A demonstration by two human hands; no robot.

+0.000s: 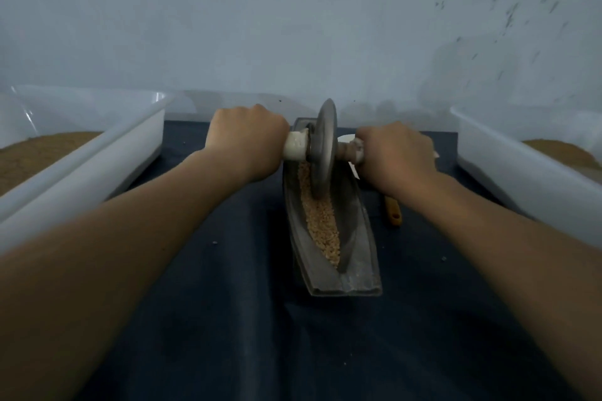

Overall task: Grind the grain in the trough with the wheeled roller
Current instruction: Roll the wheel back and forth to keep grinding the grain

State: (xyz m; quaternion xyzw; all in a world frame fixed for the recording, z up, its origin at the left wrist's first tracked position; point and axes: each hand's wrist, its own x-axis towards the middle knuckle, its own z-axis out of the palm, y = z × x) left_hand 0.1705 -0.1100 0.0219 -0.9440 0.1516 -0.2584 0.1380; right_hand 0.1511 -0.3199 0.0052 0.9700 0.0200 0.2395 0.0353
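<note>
The left forearm (114, 238) fills the lower left of the frame and the right forearm (505, 254) the lower right. Both are bare to the frame edge. The left hand (247, 137) and right hand (395, 153) are bare too.

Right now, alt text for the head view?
Left hand and right hand grip the roller by its handles, wheel upright in the trough on grain. A left tub and right tub holding brown powder flank the dark cloth.

Grey trough (361, 257), tan grain (322, 225), navy cloth (208, 286)
</note>
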